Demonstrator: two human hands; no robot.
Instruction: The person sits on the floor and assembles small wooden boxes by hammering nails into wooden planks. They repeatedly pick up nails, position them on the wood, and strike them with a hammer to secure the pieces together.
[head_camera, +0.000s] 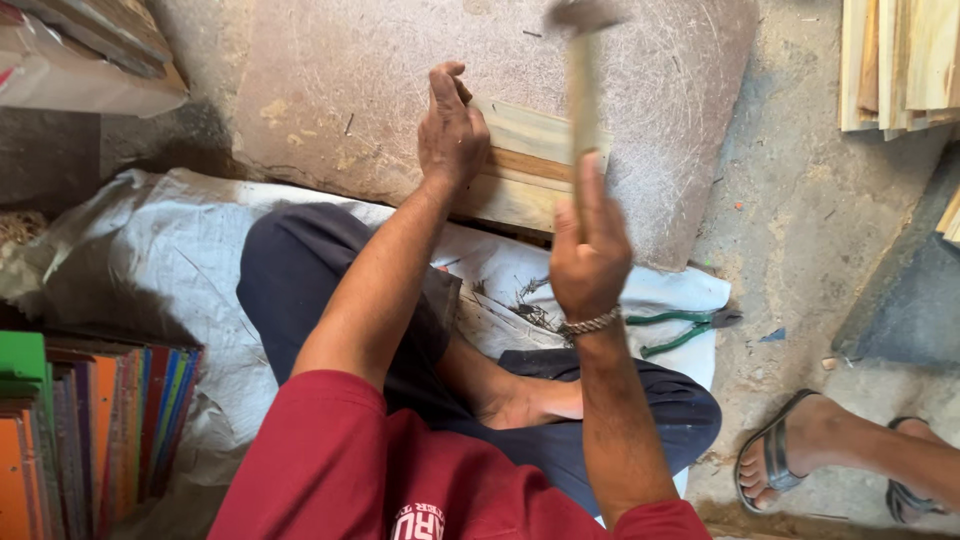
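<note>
Head view, looking down on a seated person in a red shirt and dark trousers, legs crossed on a white woven sack (190, 260) spread over the concrete floor.

Count of items in hand: one hammer (582, 75), one wooden piece (525, 165). The right hand (590, 255) is raised, its fingers clamped round the lower end of the hammer's wooden handle; the metal head sits blurred at the top edge of frame, directly above the wooden piece. A metal bracelet circles the right wrist. The left hand (452, 130) rests palm down on the left end of the wooden piece, fingers together and pressed flat against it, pinning it rather than gripping it.

The wooden piece, made of pale strips joined edge to edge, lies on one large scratched stone slab (350, 90) that serves as the worktop, near its front edge. The raised right hand and hammer handle cover part of the piece's right end.

Surroundings: one pair of green-handled pliers (685, 328) lies on the sack's right edge, just beside the right wrist. One stack of coloured boards (95, 430) stands at lower left. Pale wooden slats (900, 60) are stacked at upper right. Two sandalled feet (800, 450) of another person stand at lower right, well apart from the work.
</note>
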